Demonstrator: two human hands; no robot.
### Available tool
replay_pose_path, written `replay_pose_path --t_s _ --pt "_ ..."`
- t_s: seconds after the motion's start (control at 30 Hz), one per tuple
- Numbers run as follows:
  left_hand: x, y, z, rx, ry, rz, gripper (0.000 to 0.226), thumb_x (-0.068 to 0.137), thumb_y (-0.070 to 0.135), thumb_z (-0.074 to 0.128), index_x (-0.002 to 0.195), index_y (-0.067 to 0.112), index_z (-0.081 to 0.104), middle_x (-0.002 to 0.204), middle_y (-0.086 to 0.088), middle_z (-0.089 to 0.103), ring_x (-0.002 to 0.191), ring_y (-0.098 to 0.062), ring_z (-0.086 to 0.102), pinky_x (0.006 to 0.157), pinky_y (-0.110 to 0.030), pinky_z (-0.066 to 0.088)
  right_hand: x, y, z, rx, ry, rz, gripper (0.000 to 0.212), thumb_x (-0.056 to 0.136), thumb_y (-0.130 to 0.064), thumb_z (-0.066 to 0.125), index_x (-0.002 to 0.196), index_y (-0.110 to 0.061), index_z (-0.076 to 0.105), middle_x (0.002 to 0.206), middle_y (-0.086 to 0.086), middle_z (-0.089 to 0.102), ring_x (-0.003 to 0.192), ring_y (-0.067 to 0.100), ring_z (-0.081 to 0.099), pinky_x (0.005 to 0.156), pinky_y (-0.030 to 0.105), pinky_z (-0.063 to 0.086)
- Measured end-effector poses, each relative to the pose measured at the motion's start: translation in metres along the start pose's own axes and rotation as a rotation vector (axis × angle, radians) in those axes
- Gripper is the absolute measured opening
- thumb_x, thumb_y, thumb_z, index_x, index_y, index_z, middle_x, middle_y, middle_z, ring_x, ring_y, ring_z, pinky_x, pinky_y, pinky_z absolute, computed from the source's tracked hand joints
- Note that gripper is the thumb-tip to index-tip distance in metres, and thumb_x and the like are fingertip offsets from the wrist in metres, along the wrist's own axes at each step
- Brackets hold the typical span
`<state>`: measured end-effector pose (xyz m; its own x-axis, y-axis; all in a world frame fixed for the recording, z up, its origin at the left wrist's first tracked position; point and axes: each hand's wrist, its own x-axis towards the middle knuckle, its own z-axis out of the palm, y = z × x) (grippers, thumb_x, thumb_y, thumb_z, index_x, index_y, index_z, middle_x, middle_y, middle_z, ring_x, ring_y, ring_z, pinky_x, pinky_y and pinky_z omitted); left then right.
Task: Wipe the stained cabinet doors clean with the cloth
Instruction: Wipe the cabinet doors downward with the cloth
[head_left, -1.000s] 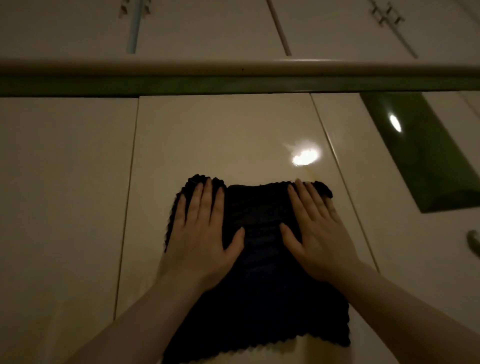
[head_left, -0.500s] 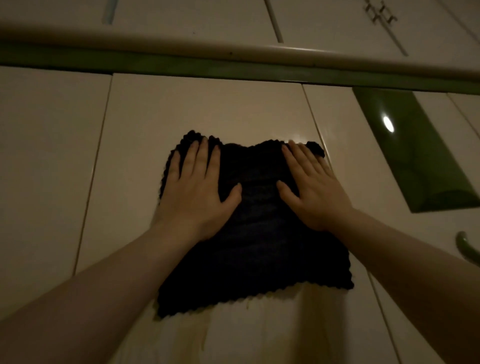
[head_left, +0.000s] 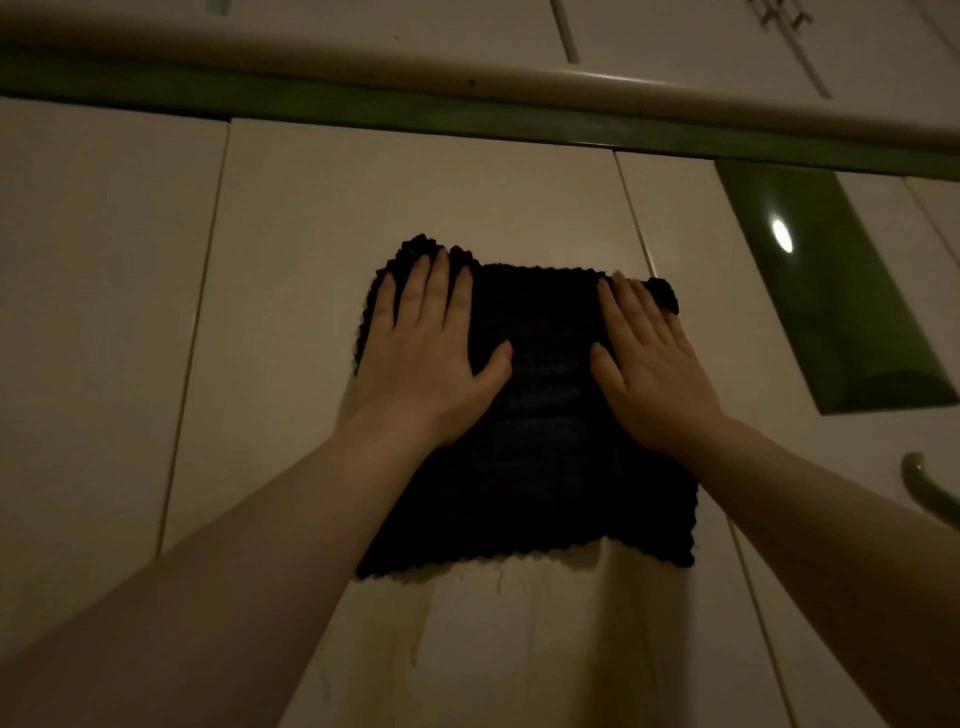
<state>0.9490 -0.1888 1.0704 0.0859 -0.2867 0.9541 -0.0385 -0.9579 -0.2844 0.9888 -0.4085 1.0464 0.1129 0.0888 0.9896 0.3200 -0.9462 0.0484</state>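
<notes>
- Both hands are flat on the dark cloth (head_left: 524, 415), pinning it against the middle cabinet door (head_left: 415, 197). Left hand (head_left: 426, 358) sits on the upper-left part, right hand (head_left: 649, 364) on the upper-right.
- Fingers of both hands are stretched out and lie close together, thumbs angled inward toward each other. Nothing is gripped, it's all palm pressure.
- The cloth's top edge sits a bit below the green strip (head_left: 467, 111) that runs across above the doors.
- Below the cloth there's a paler streaky patch with drip marks (head_left: 467, 649), so I'd guess that's wet residue or leftover stain that needs another pass.
- To do this stroke well: keep pressure even across both palms so the cloth doesn't bunch in the middle, and go in straight overlapping lanes.
- Watch the right edge, the cloth reaches about to the seam with the next door. The green handle (head_left: 924, 493) is further right, so don't snag it.
- Lighting's dim, so I'd check from an angle for streaks.
</notes>
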Motion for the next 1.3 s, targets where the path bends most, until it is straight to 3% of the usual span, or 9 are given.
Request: replay_pose_path --t_s 0.33,0.63,0.83,1.0,1.3 --pt "-0.086 0.003 -0.005 -0.090 -0.065 0.061 0.080 0.092 0.062 0.016 0.154 0.014 -0.001 0.162 -0.007 -0.008 0.149 -0.019 -0.009 0.121 -0.046 -0.002 -0.100 -0.023 0.010 0.025 -0.034 0.038 0.067 0.096 -0.049 0.016 0.154 -0.022 -0.002 0.161 -0.004 -0.005 0.148 0.009 -0.009 0.121 0.038 -0.001" --pt "-0.124 -0.001 -0.006 -0.095 -0.104 0.087 0.080 0.093 0.060 0.025 0.154 0.012 0.006 0.162 -0.008 -0.001 0.149 -0.019 -0.004 0.119 -0.046 0.002 -0.144 -0.044 0.012 0.027 -0.064 0.091 0.067 0.096 -0.046 0.022 0.154 -0.020 0.001 0.162 -0.002 -0.003 0.148 0.010 -0.007 0.119 0.035 -0.004" --pt "-0.115 -0.007 -0.008 -0.096 -0.097 0.110 0.080 0.093 0.061 0.023 0.154 0.012 0.007 0.162 -0.007 0.001 0.149 -0.019 -0.003 0.119 -0.045 -0.001 -0.118 -0.045 0.006 0.003 -0.071 0.047 0.070 0.094 -0.049 0.020 0.154 -0.021 -0.002 0.162 -0.003 -0.006 0.148 0.009 -0.010 0.120 0.035 -0.003" --pt "-0.074 -0.044 -0.018 -0.067 -0.059 0.085 0.081 0.090 0.064 0.014 0.154 0.017 -0.003 0.162 -0.003 -0.011 0.148 -0.015 -0.013 0.120 -0.042 -0.008 -0.066 -0.062 0.004 0.004 -0.052 0.045 0.072 0.091 -0.055 0.011 0.153 -0.024 -0.009 0.160 -0.007 -0.014 0.146 0.007 -0.017 0.119 0.034 -0.007" --pt "-0.032 -0.115 -0.028 0.008 -0.010 0.020 0.084 0.088 0.069 0.011 0.154 0.019 -0.002 0.163 -0.002 -0.007 0.148 -0.015 -0.009 0.121 -0.041 -0.006 0.010 -0.110 0.006 0.006 0.032 -0.026 0.071 0.092 -0.053 0.016 0.154 -0.023 -0.004 0.162 -0.004 -0.006 0.148 0.011 -0.009 0.119 0.033 -0.005"
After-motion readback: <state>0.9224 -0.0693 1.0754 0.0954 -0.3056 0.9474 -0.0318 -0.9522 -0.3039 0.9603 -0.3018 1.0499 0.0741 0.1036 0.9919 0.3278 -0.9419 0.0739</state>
